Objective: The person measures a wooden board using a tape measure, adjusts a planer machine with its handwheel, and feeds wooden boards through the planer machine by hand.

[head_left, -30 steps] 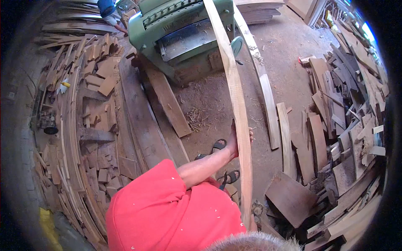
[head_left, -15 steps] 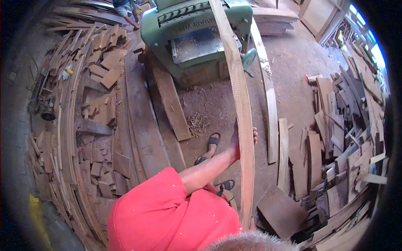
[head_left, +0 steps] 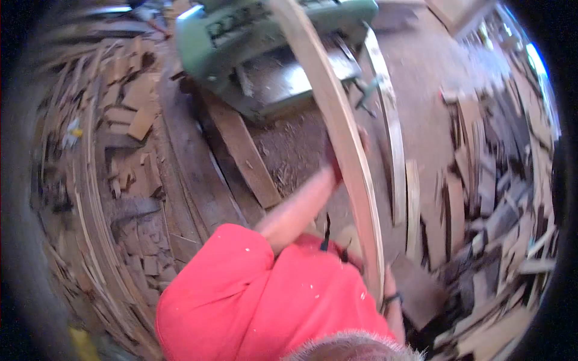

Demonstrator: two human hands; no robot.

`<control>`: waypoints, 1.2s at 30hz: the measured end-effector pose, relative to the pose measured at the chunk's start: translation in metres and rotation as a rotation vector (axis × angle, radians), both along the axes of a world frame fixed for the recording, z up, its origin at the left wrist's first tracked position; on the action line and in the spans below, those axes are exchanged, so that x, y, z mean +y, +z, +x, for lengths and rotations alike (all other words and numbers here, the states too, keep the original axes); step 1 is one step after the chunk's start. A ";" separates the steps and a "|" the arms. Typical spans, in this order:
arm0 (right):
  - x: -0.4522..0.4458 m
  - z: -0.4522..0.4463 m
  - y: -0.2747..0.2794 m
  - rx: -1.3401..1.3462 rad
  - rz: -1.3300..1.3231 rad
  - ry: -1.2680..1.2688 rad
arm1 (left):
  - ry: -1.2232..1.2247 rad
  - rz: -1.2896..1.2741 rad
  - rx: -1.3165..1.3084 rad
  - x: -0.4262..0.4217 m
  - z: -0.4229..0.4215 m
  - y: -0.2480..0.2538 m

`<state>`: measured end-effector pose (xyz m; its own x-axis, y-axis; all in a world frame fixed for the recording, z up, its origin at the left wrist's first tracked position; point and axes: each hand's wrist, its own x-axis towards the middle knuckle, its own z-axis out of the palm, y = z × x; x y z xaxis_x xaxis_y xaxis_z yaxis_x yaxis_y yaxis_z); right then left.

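Observation:
A long pale wooden plank (head_left: 365,210) runs from the top of the head view down beside my red shirt. My left hand (head_left: 335,157) grips it from below around mid-length, its fingertips blurred at the plank's far edge. Close to my body, my right hand (head_left: 388,283) holds the plank's near end from the right side; its fingers are mostly hidden. A dark band (head_left: 394,298) circles that wrist. The far part of the plank passes over a green machine (head_left: 208,57), and I cannot tell whether they touch.
The machine has a shiny metal bed (head_left: 274,81) and a handwheel (head_left: 366,95). Wood shavings lie on the floor before it. Another pale board (head_left: 392,138) lies to the right. Timber offcuts (head_left: 141,123) pile up at left, with more scrap boards (head_left: 481,174) at right.
The plank's near end has swung right and its far end left. My right hand has come into sight at the near end. My left hand has moved slightly up the view; the view has shifted.

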<state>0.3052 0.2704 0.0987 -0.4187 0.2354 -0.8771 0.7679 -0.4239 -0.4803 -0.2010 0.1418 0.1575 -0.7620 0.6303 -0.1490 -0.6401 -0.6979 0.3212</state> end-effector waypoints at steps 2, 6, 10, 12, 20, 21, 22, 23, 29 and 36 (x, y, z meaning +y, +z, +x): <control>0.003 -0.024 -0.015 -0.016 0.134 0.039 | -0.055 0.038 -0.277 -0.011 -0.030 0.007; 0.008 -0.123 0.027 -0.054 0.293 0.230 | 0.192 -0.093 0.120 -0.026 -0.075 0.030; 0.016 -0.196 0.044 -0.050 0.505 0.293 | 0.241 -0.265 -0.033 -0.033 -0.096 0.086; 0.037 -0.198 -0.010 0.029 0.493 0.346 | 0.149 -0.223 -0.031 -0.042 -0.114 0.083; 0.067 -0.327 -0.022 -0.038 0.368 0.398 | 0.172 -0.966 0.226 -0.023 -0.188 0.071; 0.069 -0.334 -0.028 -0.023 0.403 0.403 | 0.176 -1.013 0.218 -0.019 -0.191 0.071; 0.071 -0.343 -0.035 -0.008 0.435 0.411 | 0.171 -0.975 0.187 -0.020 -0.197 0.063; 0.072 -0.351 -0.044 -0.028 0.423 0.393 | 0.223 -1.019 0.191 -0.018 -0.200 0.057; 0.072 -0.369 -0.068 -0.099 0.468 0.301 | 0.440 -1.369 0.309 0.009 -0.192 0.038; 0.048 -0.381 -0.145 0.063 0.773 0.114 | 0.664 -2.055 0.882 0.005 -0.223 0.012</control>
<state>-0.0760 0.3187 -0.0466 -0.5208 0.7219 -0.4557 0.7480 0.1286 -0.6511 -0.4235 0.1464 0.1699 -0.9356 -0.1326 0.3272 0.0910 0.8049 0.5864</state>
